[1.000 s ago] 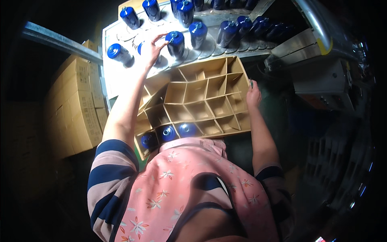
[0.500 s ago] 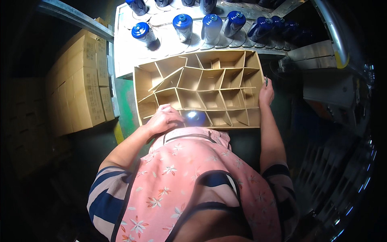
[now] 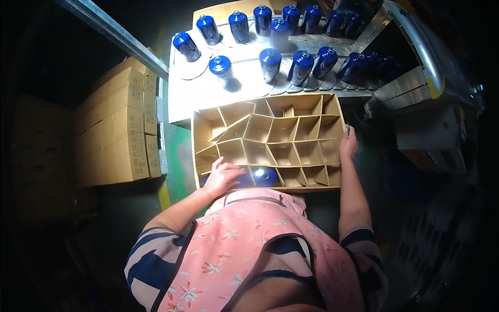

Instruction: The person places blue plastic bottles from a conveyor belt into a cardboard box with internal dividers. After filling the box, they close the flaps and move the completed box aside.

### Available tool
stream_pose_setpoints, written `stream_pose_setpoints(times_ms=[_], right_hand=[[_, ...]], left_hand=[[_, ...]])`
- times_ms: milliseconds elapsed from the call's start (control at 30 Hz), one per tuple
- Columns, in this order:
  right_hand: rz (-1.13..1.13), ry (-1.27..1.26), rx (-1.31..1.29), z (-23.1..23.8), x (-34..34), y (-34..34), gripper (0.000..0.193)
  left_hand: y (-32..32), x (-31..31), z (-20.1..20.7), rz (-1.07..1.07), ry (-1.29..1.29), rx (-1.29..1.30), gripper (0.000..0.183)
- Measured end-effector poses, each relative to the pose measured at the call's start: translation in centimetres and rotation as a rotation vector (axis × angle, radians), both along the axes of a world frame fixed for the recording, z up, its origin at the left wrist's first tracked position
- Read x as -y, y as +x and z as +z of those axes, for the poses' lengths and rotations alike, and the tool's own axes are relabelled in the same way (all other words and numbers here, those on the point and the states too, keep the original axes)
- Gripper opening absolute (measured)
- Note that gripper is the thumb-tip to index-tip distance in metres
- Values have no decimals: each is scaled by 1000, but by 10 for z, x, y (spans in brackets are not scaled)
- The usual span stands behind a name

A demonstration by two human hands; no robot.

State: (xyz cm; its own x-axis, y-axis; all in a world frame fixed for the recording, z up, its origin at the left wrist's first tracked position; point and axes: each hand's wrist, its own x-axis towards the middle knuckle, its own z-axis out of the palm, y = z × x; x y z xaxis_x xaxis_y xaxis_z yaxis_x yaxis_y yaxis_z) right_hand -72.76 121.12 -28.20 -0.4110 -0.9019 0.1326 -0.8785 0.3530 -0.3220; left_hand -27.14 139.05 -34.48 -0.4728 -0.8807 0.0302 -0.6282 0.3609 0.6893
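A shallow cardboard box (image 3: 292, 122) with crossed cardboard dividers stands in front of me against my apron. Glossy blue bottles sit in its near row. One blue bottle (image 3: 266, 177) shows its round neck; another beside it is partly covered by my left hand (image 3: 224, 176). My left fingers curve over that covered bottle at the near left; their tips are partly hidden. My right hand (image 3: 348, 144) is closed on the box's right wall, with a small dark thing showing at its fingertips. Most other visible compartments hold no bottle.
Beyond the box, several blue bottles (image 3: 238, 27) stand upright in rows on a brightly lit white table (image 3: 181, 101) with overlapping round plates. Stacked cardboard cartons (image 3: 117, 140) stand at left behind a metal post (image 3: 117, 31). A curved metal guard (image 3: 423, 47) rises at right.
The view has shifted, so the box appears lower and more far bottles show. My left hand lies slightly farther left over the near row. My right hand stays on the box wall.
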Motion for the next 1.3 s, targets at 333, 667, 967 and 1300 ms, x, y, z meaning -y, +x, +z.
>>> stream_pose_setpoints(times_ms=[333,667,967,1300], right_hand=[[-7,14,51,1,5,8,29],[-13,1,43,-8,2,3,30],[-3,-20,36,-7,-1,4,29],[-30,48,8,7,7,14,32]], left_hand=[[4,20,28,11,-80,-166,32],[61,84,126,480,113,-831,27],[66,232,109,644,-9,-751,29],[22,356,20,532,55,-894,31]])
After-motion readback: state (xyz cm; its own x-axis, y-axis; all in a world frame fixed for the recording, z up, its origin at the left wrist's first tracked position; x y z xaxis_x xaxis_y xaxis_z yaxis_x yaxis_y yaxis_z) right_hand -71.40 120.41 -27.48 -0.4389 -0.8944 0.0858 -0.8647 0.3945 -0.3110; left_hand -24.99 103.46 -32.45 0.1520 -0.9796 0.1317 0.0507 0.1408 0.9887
